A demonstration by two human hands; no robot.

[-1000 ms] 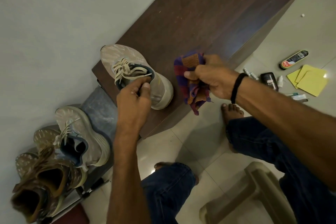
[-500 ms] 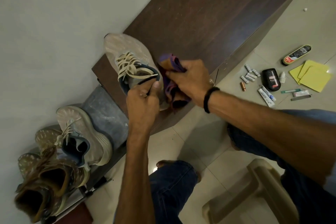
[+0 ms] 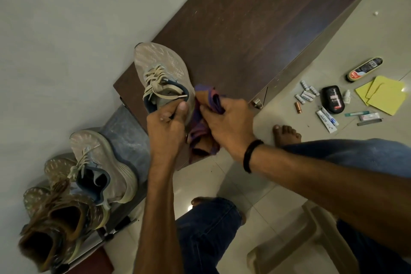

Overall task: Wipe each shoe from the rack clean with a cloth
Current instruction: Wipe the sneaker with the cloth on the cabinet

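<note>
Fingers point(image 3: 181, 108) of left hand point(image 3: 165, 131) curl over the heel collar of the shoe point(image 3: 160, 62), thumb on the rim: clamped on it. Right hand point(image 3: 229, 127) has its fingers bunched round the cloth point(image 3: 201, 138) and presses it to the shoe's side near the heel. Shoe sits on the tabletop point(image 3: 244, 29) at the near corner, toe toward the wall, heel close to the edge.

Risks, as I judge them:
- Shoe is near the edge. A hard stroke toward the heel could shove it off onto the floor point(image 3: 266, 196) if the left grip slackens.
- Cloth is wadded, with a loose tail hanging below the edge. Only a small patch seems to meet the shoe, so a pass may smear rather than lift dirt.
- Pale streaks on the toe: pattern or dirt, cannot tell. Easy to skip either way.
- Laces lie loose over the tongue. Cloth dragged across could snag and tug them.
- Left hand covers the heel, so that part goes unwiped unless the grip shifts.
- Rack point(image 3: 124, 131), lower left, holds a second shoe point(image 3: 100, 162) and a brown pair point(image 3: 55, 224), crowded and overlapping. Pulling one out carelessly may tip the others off.
- Bare foot point(image 3: 287, 135) is near batteries point(image 3: 307, 95) and tubes point(image 3: 327, 120) on the floor. A blind step back could land on them.
</note>
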